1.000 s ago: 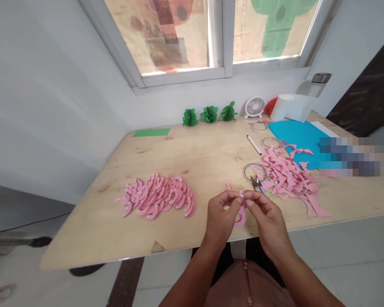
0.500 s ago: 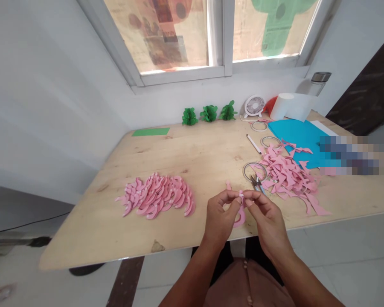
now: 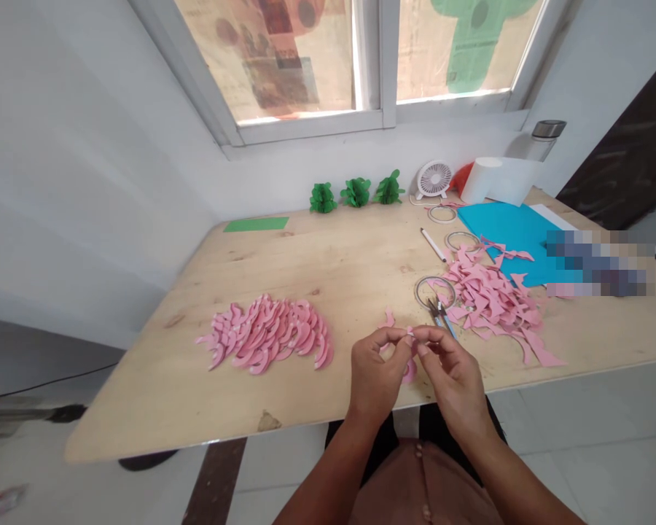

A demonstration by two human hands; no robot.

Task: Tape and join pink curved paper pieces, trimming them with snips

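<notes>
Near the table's front edge, my left hand (image 3: 379,368) and my right hand (image 3: 453,372) meet fingertip to fingertip. Both pinch the top of a curved pink cut-out (image 3: 410,370), which hangs below the fingers and is partly hidden by them. A small pale bit shows at the pinched end. Just behind my left fingers lies a loose pink piece (image 3: 389,316). Scissors (image 3: 442,315) rest beyond my right fingers, beside a roll of tape (image 3: 436,293). To the left of my hands is a heap of similar curved pink cut-outs (image 3: 273,335).
Pink scraps (image 3: 495,299) are piled at the right by blue sheets (image 3: 506,226). A white marker (image 3: 433,245) and more tape rolls lie behind. Green paper figures (image 3: 356,192), a small fan (image 3: 434,179) and a white paper roll (image 3: 481,181) stand along the wall. A green strip (image 3: 256,224) lies back left.
My fingers have closed further over the top of the pink cut-out, so less of it shows. Both hands stay in nearly the same place; the view shifts slightly.
</notes>
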